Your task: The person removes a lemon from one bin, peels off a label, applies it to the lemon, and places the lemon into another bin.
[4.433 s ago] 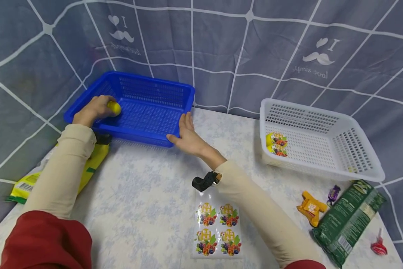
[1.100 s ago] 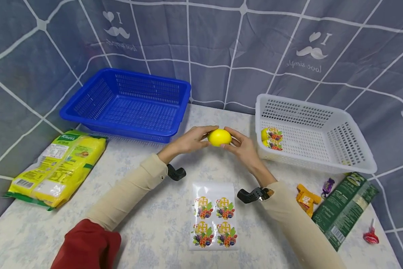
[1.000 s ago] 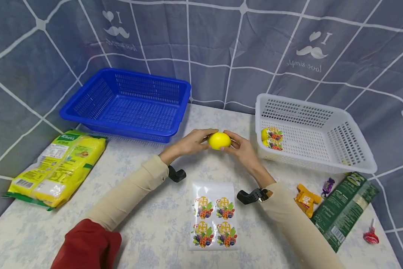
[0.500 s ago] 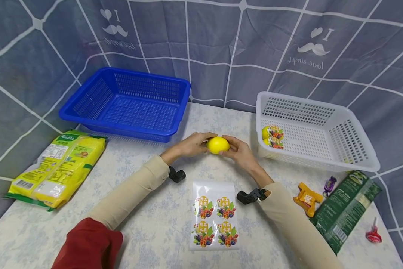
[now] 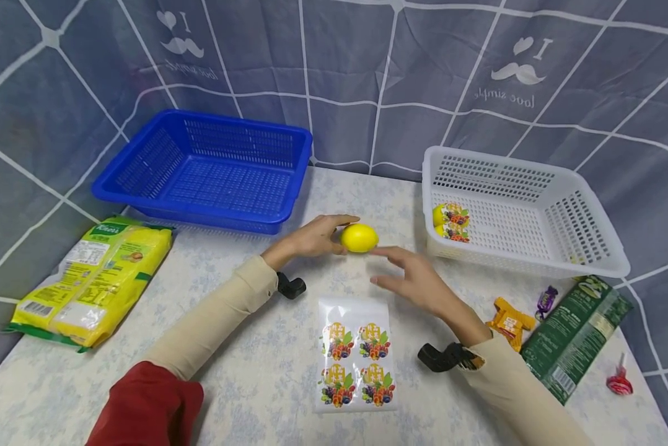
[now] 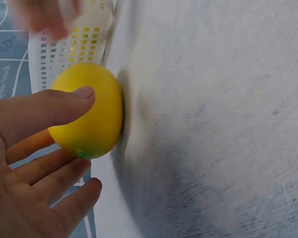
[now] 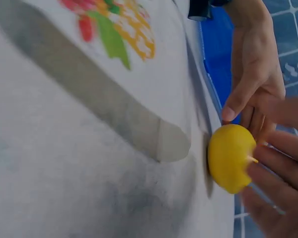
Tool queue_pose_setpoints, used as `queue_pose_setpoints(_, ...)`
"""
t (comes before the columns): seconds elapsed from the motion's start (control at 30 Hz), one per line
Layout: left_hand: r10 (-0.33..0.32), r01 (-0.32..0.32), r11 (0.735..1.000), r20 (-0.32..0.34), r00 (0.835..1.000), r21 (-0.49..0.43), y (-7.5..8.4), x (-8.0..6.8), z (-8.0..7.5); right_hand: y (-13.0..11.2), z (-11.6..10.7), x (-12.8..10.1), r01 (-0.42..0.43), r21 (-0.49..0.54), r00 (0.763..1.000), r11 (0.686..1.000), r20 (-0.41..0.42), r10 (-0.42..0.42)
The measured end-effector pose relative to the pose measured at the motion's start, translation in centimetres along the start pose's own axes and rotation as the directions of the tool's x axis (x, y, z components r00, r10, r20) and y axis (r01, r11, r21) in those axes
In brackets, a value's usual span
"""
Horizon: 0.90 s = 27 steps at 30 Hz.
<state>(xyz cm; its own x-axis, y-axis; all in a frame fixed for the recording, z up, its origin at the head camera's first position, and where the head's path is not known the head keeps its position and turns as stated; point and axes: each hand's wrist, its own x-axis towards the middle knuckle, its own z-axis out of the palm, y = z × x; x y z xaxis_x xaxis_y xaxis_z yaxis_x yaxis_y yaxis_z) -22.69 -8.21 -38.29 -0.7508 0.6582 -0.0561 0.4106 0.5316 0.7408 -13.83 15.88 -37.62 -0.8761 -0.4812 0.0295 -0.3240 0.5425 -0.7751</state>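
A yellow lemon rests on the table between the two hands. My left hand holds it from the left; in the left wrist view the thumb lies over the lemon and the index finger goes behind it. A green dot marks one end of the fruit. To the right, my right hand has its fingers spread and grips nothing, its fingertips close to the lemon. In front of both hands lies a sheet of fruit stickers, with several stickers on it.
At the back left stands a blue basket. A white basket at the right contains two lemons with stickers. A yellow packet lies far left. An orange-wrapped sweet, purple candy, green packet and red lollipop lie right.
My left hand brought the lemon from the blue basket to the middle of the table, where both hands held it. Just now my right hand has let go and drawn back right, towards me.
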Motion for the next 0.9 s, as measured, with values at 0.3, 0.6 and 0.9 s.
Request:
queue_pose_setpoints(0.3,0.076,-0.073,0.995,-0.046,0.996,0.061,1.3,-0.9,-1.0,0.9,1.9,-2.2,0.121,-0.169,0.981,0.978,0.174,-0.091)
queue_pose_setpoints(0.6,0.204,-0.203,0.979,-0.066,0.977,0.018,4.1,-3.3,-2.4,0.8,0.3,-2.2,-0.114,0.238,0.987,0.965,0.136,0.083)
queue_pose_setpoints(0.9,0.309,-0.31,0.951,-0.06,0.949,-0.002,6.8,-5.9,-2.0,-0.3,-1.2,-2.5,-0.178,0.448,0.979,0.876,-0.008,0.203)
